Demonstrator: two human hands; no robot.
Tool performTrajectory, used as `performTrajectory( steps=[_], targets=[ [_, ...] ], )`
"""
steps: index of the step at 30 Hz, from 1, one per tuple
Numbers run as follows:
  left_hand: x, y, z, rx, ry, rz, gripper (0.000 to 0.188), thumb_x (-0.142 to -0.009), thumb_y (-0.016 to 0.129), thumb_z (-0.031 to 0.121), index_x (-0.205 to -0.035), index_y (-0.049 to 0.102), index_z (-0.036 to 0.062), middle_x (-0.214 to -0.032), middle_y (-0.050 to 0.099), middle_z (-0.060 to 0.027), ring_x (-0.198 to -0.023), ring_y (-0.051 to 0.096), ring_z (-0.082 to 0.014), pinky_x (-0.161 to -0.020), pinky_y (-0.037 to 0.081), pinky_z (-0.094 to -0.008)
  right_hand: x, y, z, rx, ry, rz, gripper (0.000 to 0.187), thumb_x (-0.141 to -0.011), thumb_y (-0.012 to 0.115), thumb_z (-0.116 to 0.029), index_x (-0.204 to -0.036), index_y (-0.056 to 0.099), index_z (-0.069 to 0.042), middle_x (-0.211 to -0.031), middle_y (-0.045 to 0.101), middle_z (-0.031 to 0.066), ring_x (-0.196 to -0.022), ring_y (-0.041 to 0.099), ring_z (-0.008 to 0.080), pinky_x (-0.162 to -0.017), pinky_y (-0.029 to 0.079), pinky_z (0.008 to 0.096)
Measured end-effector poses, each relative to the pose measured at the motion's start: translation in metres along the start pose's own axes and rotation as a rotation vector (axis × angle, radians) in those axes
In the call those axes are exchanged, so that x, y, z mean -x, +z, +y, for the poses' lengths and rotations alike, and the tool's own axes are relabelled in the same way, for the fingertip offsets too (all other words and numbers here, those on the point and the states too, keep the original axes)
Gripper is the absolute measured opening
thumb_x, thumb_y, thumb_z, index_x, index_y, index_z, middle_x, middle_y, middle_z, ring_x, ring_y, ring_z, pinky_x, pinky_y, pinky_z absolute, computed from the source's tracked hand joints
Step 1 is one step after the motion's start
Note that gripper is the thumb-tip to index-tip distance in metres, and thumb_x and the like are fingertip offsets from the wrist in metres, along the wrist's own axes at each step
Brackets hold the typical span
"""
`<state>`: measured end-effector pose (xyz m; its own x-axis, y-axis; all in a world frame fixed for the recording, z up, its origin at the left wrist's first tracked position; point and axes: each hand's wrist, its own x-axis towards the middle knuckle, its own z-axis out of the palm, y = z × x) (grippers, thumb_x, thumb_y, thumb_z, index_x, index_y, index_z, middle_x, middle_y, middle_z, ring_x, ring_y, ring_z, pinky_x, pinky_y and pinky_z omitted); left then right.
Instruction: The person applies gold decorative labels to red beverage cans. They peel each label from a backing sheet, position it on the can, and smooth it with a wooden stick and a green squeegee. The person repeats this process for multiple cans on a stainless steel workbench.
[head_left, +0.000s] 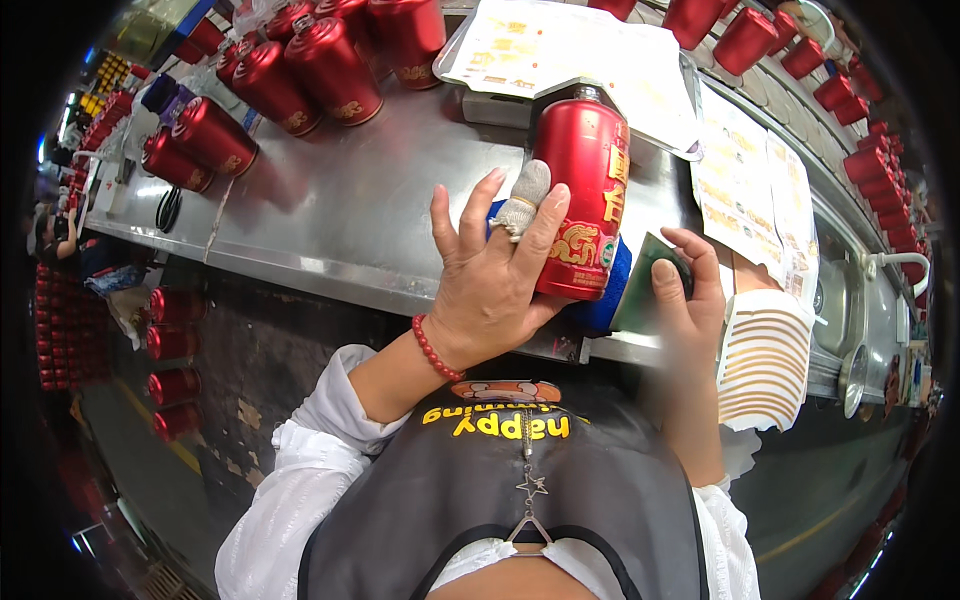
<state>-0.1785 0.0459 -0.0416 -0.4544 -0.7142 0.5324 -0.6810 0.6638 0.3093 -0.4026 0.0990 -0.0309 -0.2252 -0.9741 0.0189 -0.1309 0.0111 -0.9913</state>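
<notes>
A glossy red bottle (583,190) with gold lettering and a gold pattern lies tilted on a blue pad (622,278), its narrow neck pointing away from me. My left hand (490,255) holds its left side, fingers spread along it and the thumb by its base. A pale cloth finger cover (524,200), tied with a band, sits on one finger of that hand. Just right of the bottle's base, my right hand (690,290) pinches a flat, greenish translucent scraper-like piece (640,285) between thumb and fingers.
Several red bottles (330,75) stand on the steel table (330,200) at the far left. Printed decal sheets (590,45) lie on a raised tray ahead, and more sheets (745,185) at right. A sheet of curved gold strips (765,360) overhangs the edge near a sink (840,290).
</notes>
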Motion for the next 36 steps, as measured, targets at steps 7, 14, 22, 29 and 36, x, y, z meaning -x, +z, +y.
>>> performTrajectory(
  steps=[7,14,22,29,36],
  targets=[
    [0.014,0.011,-0.016,0.138,-0.030,-0.029,0.100,-0.083,0.072,0.055,-0.153,0.030,-0.0030,-0.146,0.047,-0.0179,-0.145,0.025,-0.0437,-0.112,0.006,-0.0710,0.000,0.018,0.011,0.668,-0.667,-0.087,0.067,-0.074,0.054,0.020,-0.136,0.059,-0.005,-0.140,0.052,0.0240,-0.122,0.055,0.0397,-0.103,0.046,0.0437],
    [0.015,0.013,-0.021,0.100,-0.023,-0.073,0.105,-0.082,0.070,0.059,-0.151,0.028,-0.0071,-0.150,0.042,-0.0204,-0.142,0.028,-0.0448,-0.112,0.009,-0.0710,0.002,0.013,0.016,0.730,-0.680,-0.046,0.064,-0.074,0.058,0.017,-0.133,0.063,-0.008,-0.137,0.054,0.0240,-0.117,0.056,0.0403,-0.101,0.047,0.0447],
    [0.008,0.007,-0.014,0.032,-0.007,-0.079,0.107,-0.084,0.062,0.067,-0.153,0.026,-0.0069,-0.151,0.041,-0.0206,-0.141,0.029,-0.0454,-0.113,0.006,-0.0692,-0.001,0.017,0.014,0.700,-0.735,-0.051,0.066,-0.072,0.060,0.016,-0.133,0.063,-0.010,-0.135,0.055,0.0242,-0.115,0.056,0.0411,-0.099,0.048,0.0463],
    [0.016,0.016,-0.023,0.063,-0.025,-0.081,0.108,-0.085,0.062,0.068,-0.154,0.025,-0.0068,-0.152,0.041,-0.0232,-0.142,0.030,-0.0457,-0.115,0.009,-0.0651,0.000,0.019,0.022,0.740,-0.742,-0.033,0.071,-0.073,0.060,0.015,-0.138,0.060,-0.012,-0.136,0.054,0.0250,-0.115,0.056,0.0414,-0.098,0.049,0.0465],
    [0.010,0.012,-0.014,0.052,-0.048,-0.039,0.113,-0.080,0.069,0.066,-0.153,0.025,-0.0071,-0.150,0.043,-0.0220,-0.142,0.030,-0.0449,-0.115,0.009,-0.0646,-0.001,0.015,0.027,0.796,-0.719,-0.017,0.064,-0.077,0.059,0.015,-0.137,0.059,-0.008,-0.133,0.056,0.0256,-0.113,0.058,0.0405,-0.096,0.050,0.0446]
  ],
)
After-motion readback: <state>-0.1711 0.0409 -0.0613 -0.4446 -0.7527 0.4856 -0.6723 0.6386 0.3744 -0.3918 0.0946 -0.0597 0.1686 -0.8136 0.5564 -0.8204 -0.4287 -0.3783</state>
